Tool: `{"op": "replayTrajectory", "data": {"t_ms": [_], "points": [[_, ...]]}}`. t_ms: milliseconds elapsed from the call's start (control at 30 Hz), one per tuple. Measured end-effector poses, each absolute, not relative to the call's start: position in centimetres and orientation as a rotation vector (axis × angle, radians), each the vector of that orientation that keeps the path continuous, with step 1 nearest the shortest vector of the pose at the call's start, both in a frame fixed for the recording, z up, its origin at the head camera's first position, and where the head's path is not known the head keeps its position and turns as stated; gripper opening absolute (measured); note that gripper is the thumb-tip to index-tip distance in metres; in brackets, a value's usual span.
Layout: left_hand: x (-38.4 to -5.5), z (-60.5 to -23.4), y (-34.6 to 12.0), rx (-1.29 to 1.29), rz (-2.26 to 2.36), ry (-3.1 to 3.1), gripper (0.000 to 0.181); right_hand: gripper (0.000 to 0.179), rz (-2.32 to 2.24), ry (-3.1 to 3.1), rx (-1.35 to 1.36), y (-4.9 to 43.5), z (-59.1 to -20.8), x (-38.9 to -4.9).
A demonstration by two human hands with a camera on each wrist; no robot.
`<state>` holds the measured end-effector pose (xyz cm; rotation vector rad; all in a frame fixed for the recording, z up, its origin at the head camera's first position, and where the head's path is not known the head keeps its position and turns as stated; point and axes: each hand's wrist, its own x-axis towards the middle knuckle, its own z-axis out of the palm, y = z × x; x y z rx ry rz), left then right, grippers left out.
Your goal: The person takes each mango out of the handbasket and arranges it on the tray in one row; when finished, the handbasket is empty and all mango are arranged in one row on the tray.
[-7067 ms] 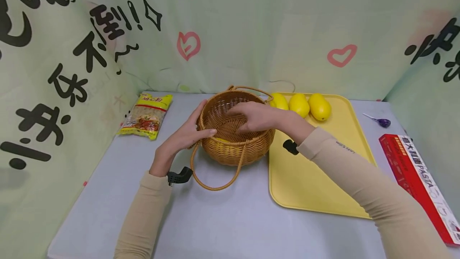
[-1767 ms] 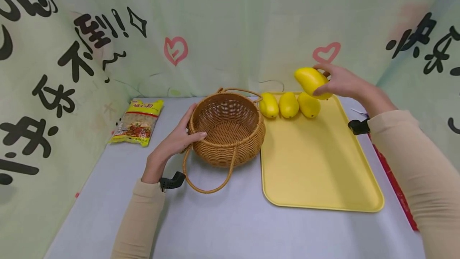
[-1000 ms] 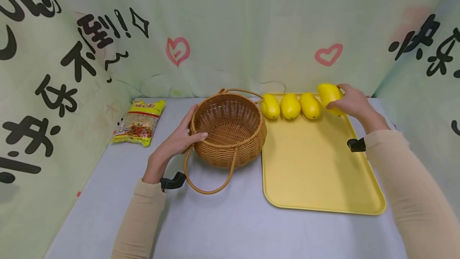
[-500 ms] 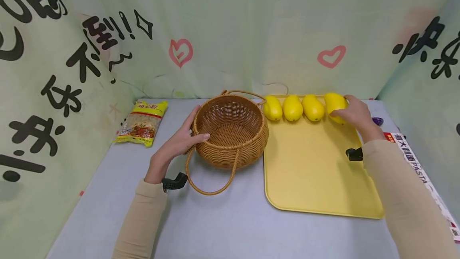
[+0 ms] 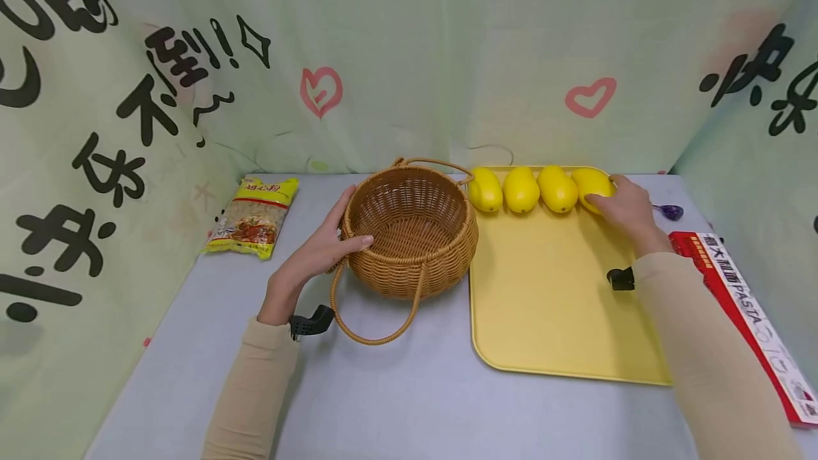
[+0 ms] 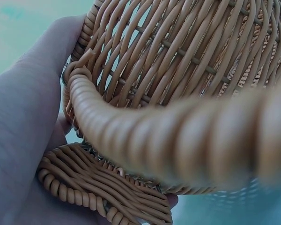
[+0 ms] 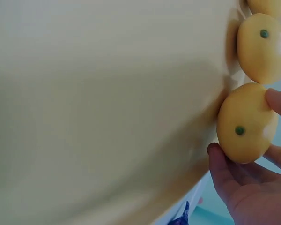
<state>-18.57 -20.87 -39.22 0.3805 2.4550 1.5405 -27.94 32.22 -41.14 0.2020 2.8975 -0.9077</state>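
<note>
My left hand (image 5: 322, 247) holds the left side of the brown wicker basket (image 5: 441, 268), its thumb over the rim. No fruit shows inside the basket. The left wrist view has the basket's curved handle (image 6: 178, 136) up close and a flat woven piece (image 6: 107, 183) against the palm. At the tray's far right corner, my right hand (image 5: 629, 211) grips a yellow mango (image 5: 591, 184). Thumb and fingers lie around this mango (image 7: 248, 124) in the right wrist view. Three more mangoes (image 5: 520, 189) line the back of the yellow tray (image 5: 562, 304).
A yellow food packet (image 5: 254, 217) lies at the back left. Right of the tray are a red and white pasta box (image 5: 748, 318) and a small purple-headed item (image 5: 669, 212). Cloth walls (image 5: 409, 55) stand behind and beside the table (image 5: 383, 403).
My right hand came out of the basket with a mango, carried it right over the tray and lowered it beside the other three. My left hand has stayed on the basket.
</note>
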Motion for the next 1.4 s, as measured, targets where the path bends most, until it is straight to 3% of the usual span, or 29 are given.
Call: {"op": "replayTrajectory", "data": {"t_ms": [600, 933, 1400], "points": [[-18.8, -38.8, -20.6, 0.408, 1.518, 2.456, 0.093, 0.083, -0.796, 2.984, 0.194, 34.0, -40.3, -26.5], [-18.9, -38.9, -21.0, 0.423, 1.482, 2.472, 0.093, 0.069, -0.654, 3.151, -0.010, 34.7, -38.8, -25.5], [-17.9, -37.3, -23.4, 0.422, 1.204, 2.672, 0.084, 0.070, -0.583, 3.183, -0.107, 34.9, -36.1, -22.8]]}}
